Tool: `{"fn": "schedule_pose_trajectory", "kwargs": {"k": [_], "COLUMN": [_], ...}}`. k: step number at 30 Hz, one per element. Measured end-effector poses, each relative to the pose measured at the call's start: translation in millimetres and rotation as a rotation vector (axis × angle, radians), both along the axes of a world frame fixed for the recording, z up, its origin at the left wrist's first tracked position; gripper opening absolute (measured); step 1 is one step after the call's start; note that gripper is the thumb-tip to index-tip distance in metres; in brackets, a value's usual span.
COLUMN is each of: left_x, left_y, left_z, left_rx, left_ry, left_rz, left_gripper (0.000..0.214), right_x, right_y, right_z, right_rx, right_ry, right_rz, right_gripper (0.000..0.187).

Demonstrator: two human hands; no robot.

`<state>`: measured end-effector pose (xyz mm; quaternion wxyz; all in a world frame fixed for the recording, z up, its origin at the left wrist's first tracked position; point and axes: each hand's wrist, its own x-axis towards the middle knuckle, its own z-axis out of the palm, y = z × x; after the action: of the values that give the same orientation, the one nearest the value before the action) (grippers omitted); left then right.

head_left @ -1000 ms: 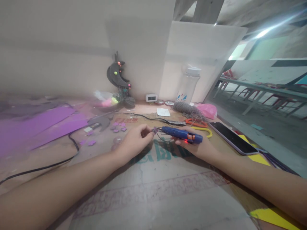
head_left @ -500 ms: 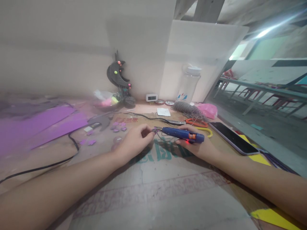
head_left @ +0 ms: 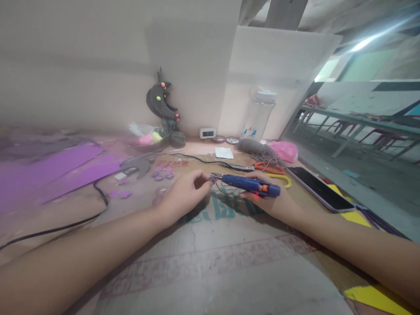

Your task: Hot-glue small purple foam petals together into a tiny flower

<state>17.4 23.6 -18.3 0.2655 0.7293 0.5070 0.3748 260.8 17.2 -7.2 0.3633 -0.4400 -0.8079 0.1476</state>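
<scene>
My right hand [head_left: 274, 202] is wrapped round a blue glue gun [head_left: 251, 184] with an orange trigger and a red light, its nozzle pointing left. My left hand [head_left: 183, 194] is pinched closed on a small purple foam piece [head_left: 214, 178] held right at the nozzle tip. A thin wire hangs down from that piece. Both hands hover just above a cardboard sheet [head_left: 226, 245] with green and red print that covers the table.
Purple foam sheets [head_left: 49, 173] and small purple cut-outs [head_left: 162, 173] lie at left, with a black cable [head_left: 98, 199]. Orange scissors [head_left: 267, 167], a phone [head_left: 320, 188], grey yarn [head_left: 257, 151], a water bottle [head_left: 259, 116], a small clock [head_left: 207, 133] and a dark moon ornament [head_left: 160, 103] stand behind.
The glue gun and my right hand have shifted slightly right and levelled out; my left hand stays pinched at the nozzle.
</scene>
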Motion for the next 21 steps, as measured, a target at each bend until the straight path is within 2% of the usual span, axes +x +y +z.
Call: {"fn": "schedule_pose_trajectory", "kwargs": {"k": [21], "left_x": [0.3], "left_y": [-2.2], "left_z": [2.1], "left_rx": [0.013], "left_ry": [-0.003], "left_rz": [-0.013], "left_gripper": [0.017], "right_x": [-0.8], "right_y": [-0.9], "right_z": [1.6], "right_rx": [-0.031], "right_ry": [-0.002], "right_rz": [-0.005], "right_gripper": [0.028]}}
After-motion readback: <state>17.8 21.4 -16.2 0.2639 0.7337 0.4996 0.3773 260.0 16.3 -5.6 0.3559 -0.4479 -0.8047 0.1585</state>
